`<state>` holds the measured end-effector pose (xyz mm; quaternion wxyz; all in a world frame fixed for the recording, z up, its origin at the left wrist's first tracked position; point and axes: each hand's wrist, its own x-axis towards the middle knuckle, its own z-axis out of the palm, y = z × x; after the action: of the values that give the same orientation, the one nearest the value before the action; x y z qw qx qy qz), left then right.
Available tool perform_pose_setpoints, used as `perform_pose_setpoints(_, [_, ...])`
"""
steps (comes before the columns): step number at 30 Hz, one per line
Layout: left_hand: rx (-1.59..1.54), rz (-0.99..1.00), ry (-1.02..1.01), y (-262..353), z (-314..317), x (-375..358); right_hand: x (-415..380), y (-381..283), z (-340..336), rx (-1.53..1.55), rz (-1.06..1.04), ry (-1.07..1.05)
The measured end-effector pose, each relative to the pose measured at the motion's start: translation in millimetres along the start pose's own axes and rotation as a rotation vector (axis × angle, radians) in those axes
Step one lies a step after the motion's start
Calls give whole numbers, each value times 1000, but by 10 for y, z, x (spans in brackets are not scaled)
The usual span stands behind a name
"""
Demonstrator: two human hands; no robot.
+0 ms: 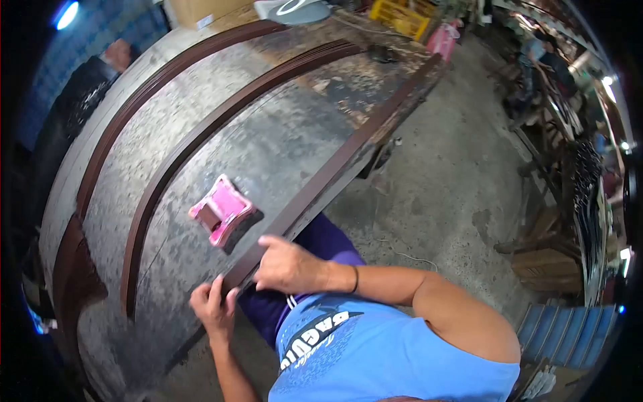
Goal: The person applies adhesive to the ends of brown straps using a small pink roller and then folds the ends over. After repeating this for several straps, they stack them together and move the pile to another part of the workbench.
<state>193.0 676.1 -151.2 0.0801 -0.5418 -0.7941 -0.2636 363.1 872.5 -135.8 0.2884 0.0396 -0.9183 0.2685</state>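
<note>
A long dark brown strip (335,164) lies along the near edge of the work table (194,144). My left hand (216,308) is closed on its near end, with fingers on top and thumb at the side. Further up the same strip, my right hand (288,266) has its fingers curled over the outer edge; a dark band circles that wrist. Just beyond the hands sits a small pink dish (231,201) with scalloped corners. A brown block (209,216) rests in it, and a dark curved piece lies against its near side.
More long brown strips (174,151) lie lengthwise across the table, beside a brown cloth-like sheet (79,268) at the left. A cardboard box (207,10) and yellow crate (402,19) stand at the far end. Across the concrete floor (442,174), another person (532,57) is near stacked materials.
</note>
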Motion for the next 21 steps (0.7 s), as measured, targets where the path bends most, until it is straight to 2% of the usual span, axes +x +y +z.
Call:
perform_pose_setpoints(1, [-79,-13,8,71,61,86,20,79,-30,13,33,73])
perform_pose_setpoints(2, [-133,-45,11,193,77,189,77,121,-154,12,95,45])
perform_pose_setpoints(3, [-153,3,44,266,74,274,152,160,-250,-14,112,-12])
perform_pose_setpoints(5, [-195,23,101,384,27,394,168,282,-286,-202,110,-77])
perform_pose_setpoints(6, [-237,30,124,429,6,432,127,333,-291,-254,174,-150])
perform_pose_setpoints(9, [-258,39,68,341,-34,423,79,534,-292,-171,145,-142])
perform_pose_setpoints(11, [-268,16,120,341,-36,432,133,519,-348,-108,133,-141])
perform_pose_setpoints(14, [-293,-25,199,358,-83,432,208,515,-358,-112,103,-51])
perform_pose_setpoints(16, [-393,-167,270,368,-108,419,233,516,-355,-110,133,33])
perform_pose_setpoints(21, [-553,-193,381,314,52,428,307,492,-358,-107,135,92])
